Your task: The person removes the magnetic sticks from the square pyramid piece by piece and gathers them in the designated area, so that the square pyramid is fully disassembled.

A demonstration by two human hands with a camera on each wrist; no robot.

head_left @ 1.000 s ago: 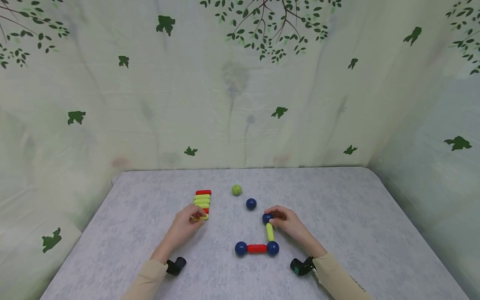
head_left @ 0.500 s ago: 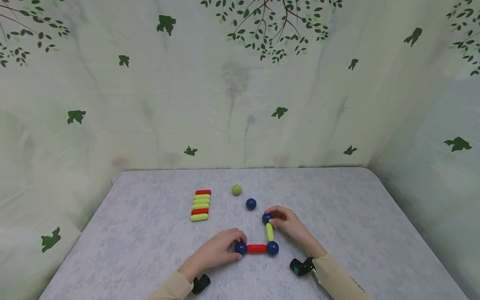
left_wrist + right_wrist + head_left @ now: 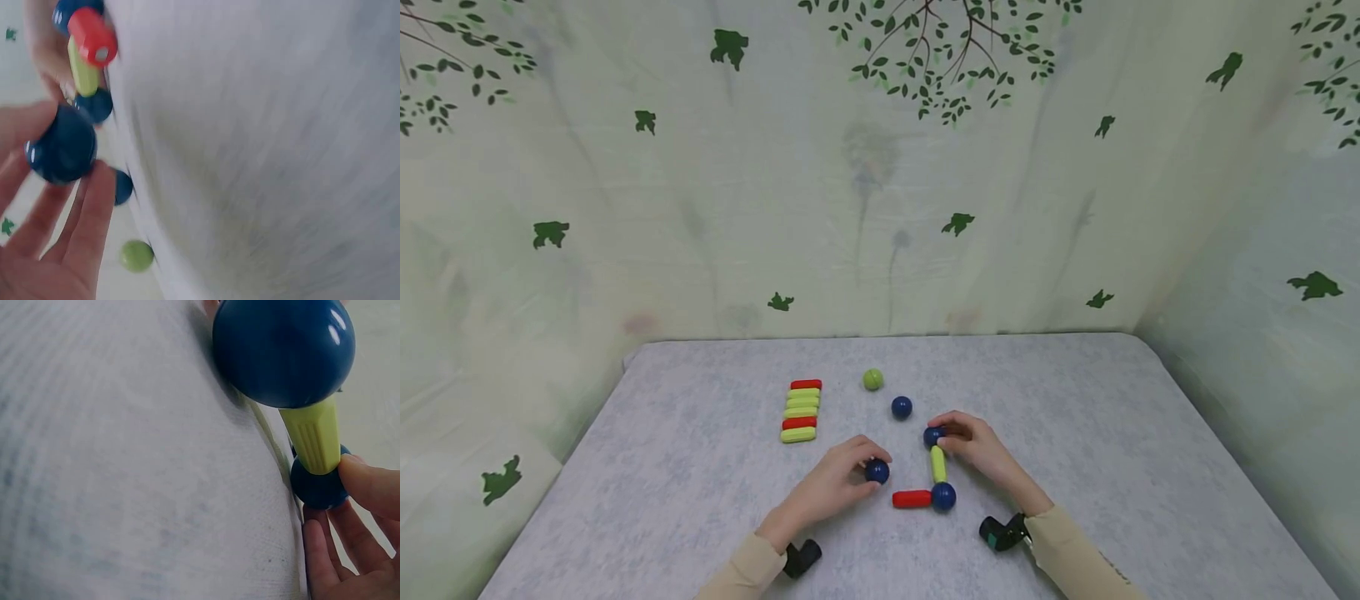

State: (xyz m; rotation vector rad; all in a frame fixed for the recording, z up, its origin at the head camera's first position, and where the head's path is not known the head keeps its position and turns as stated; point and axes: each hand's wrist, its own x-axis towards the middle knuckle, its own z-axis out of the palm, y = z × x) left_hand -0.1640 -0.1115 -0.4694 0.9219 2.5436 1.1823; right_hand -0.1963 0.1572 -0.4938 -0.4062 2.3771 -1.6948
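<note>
My left hand (image 3: pixel 831 486) pinches a dark blue ball (image 3: pixel 877 472) between thumb and fingers; the left wrist view shows that blue ball (image 3: pixel 65 147) up close. Just right of it lies a red rod (image 3: pixel 912 499), its left end bare and its right end joined to a second blue ball (image 3: pixel 943 497). From that corner ball a yellow-green rod (image 3: pixel 938 465) runs up to a third blue ball (image 3: pixel 933 437). My right hand (image 3: pixel 973 446) grips this far ball, thumb on one side and fingers on the other, as the right wrist view also shows.
A column of several red and yellow-green rods (image 3: pixel 801 412) lies at the left on the grey cloth-covered table (image 3: pixel 1075 433). Behind the hands sit a loose blue ball (image 3: pixel 902 407) and a light green ball (image 3: pixel 872 379). A leaf-printed curtain (image 3: pixel 880 250) hangs behind the table.
My left hand leaves the rod column, takes the blue ball at the red rod's left end and pulls it off, up and slightly left. The right hand stays in place.
</note>
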